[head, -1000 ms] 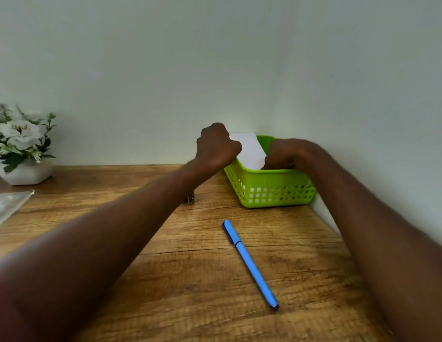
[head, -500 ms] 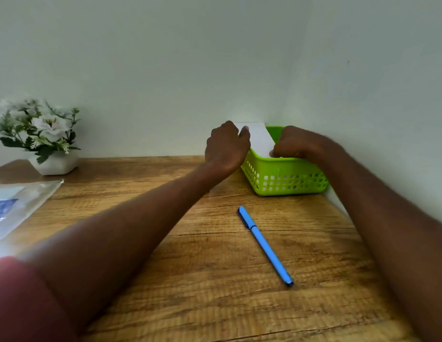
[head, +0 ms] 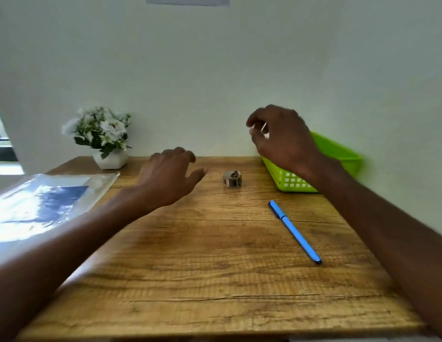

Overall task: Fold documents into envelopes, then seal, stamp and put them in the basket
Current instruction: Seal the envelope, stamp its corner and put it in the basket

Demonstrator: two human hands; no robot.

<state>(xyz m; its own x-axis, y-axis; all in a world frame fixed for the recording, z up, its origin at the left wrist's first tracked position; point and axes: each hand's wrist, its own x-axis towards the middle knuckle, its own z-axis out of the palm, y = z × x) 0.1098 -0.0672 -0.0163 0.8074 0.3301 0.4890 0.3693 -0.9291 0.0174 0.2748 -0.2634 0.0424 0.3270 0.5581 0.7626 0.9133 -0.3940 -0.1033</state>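
The green plastic basket stands at the back right of the wooden desk, against the wall. My right hand hovers above the basket's left end, fingers loosely curled and apart; pale slivers show between them and I cannot tell what they are. That hand and forearm hide the inside of the basket, so no envelope shows. My left hand floats palm down over the desk's back middle, fingers spread and holding nothing. A small patterned tape roll sits between the two hands.
A blue pen lies diagonally on the right half of the desk. A clear plastic sleeve with papers lies at the left edge. A white pot of flowers stands at the back left.
Both hands have left the basket: the left moved left and down over the desk, the right lifted above the basket's left end. The view swung left, and the tape roll now shows.
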